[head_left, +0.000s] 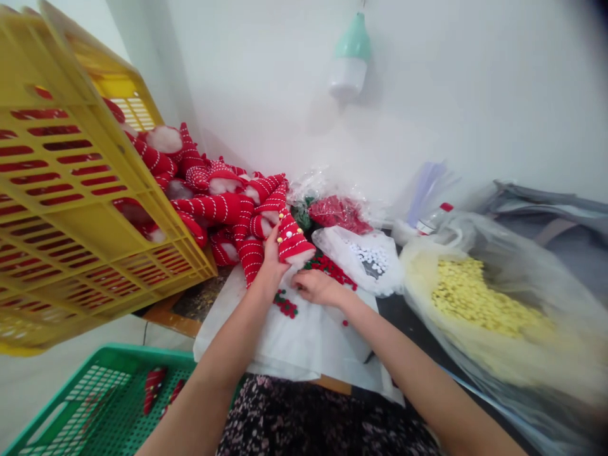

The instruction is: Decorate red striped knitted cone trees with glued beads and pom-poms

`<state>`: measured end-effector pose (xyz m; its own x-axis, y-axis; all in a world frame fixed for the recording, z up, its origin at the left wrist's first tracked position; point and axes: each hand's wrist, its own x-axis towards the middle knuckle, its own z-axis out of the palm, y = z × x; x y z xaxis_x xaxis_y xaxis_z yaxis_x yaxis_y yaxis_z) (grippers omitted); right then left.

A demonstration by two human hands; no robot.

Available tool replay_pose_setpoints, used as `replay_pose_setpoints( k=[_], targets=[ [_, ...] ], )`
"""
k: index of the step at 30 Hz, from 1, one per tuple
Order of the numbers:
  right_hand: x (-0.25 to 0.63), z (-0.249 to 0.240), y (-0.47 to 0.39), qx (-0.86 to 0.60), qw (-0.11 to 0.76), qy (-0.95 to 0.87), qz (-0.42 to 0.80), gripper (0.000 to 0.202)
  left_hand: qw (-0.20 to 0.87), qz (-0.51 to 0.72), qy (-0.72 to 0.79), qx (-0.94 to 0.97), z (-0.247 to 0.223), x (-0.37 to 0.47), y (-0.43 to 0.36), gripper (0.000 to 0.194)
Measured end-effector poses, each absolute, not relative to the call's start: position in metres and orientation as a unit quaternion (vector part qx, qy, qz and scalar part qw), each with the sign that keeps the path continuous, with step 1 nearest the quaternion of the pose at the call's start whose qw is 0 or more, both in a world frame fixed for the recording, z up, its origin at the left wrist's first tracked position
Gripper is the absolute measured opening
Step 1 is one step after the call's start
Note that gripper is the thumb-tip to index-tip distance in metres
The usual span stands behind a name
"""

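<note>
My left hand point(274, 256) is closed around a stuffed red cone-shaped hat point(291, 239) with white stitched stripes. Small yellow and white dots sit on its side, and white stuffing shows at its wide end. Just below and right of the hat, my right hand point(313, 286) has its fingers curled together over the white sheet point(304, 339); anything between the fingertips is too small to make out. Small red and green pieces point(287, 307) lie on the sheet by the hands, with a larger spread of red and green pieces point(332, 268) behind the right hand.
A tipped yellow crate point(102, 218) spills many stuffed red hats point(213, 209) at left. Bags of white pieces point(373, 256), red pieces point(337, 214) and yellow pieces point(479, 297) stand behind and right. A green basket point(114, 354) sits lower left. A bulb point(351, 57) hangs above.
</note>
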<state>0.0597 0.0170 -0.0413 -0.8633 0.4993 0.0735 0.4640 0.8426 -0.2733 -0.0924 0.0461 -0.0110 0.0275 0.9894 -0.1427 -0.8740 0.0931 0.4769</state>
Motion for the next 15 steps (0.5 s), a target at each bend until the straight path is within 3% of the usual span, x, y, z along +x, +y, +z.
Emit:
replay_pose_setpoints(
  k=[10, 15],
  targets=[
    [0.039, -0.043, 0.01, -0.279, 0.087, -0.949, 0.122, 0.025, 0.7, 0.679, 0.206, 0.084, -0.011, -0.091, 0.045, 0.02],
    [0.034, -0.042, 0.009, -0.262, 0.08, -0.953, 0.128, 0.025, 0.693, 0.678, 0.224, 0.102, -0.015, -0.09, 0.048, 0.024]
  ],
)
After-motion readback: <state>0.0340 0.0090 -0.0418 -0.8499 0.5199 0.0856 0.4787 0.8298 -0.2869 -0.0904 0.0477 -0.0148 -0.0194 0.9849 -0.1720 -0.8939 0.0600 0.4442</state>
